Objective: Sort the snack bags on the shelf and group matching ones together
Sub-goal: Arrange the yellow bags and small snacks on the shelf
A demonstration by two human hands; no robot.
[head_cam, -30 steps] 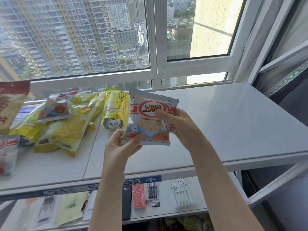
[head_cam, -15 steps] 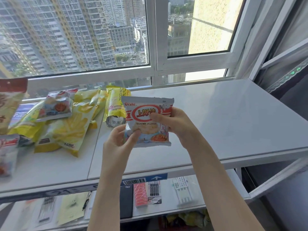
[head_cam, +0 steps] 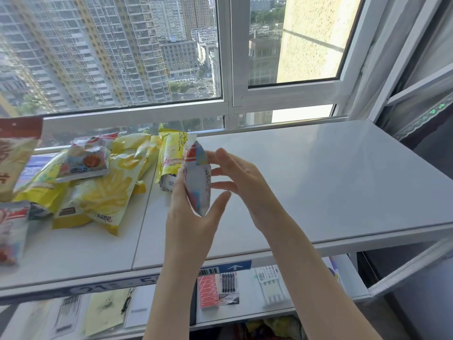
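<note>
A small white, red and blue shrimp-flakes bag [head_cam: 197,177] is upright and turned edge-on to me above the white shelf top [head_cam: 318,182]. My left hand [head_cam: 193,217] grips its lower part from the left. My right hand [head_cam: 235,175] is just right of it, fingers spread and off the bag. Left of the hands lie a rolled yellow bag [head_cam: 169,163], large yellow chip bags [head_cam: 105,192] and a matching shrimp-flakes bag [head_cam: 85,160] on top of them.
A red and tan bag [head_cam: 14,153] and another small white bag [head_cam: 11,231] sit at the far left edge. The window frame [head_cam: 228,104] runs along the back. A lower shelf [head_cam: 245,305] holds stationery packs [head_cam: 218,288].
The bag has turned from facing me to edge-on. My right hand has let go of it and opened; only my left hand holds it now.
</note>
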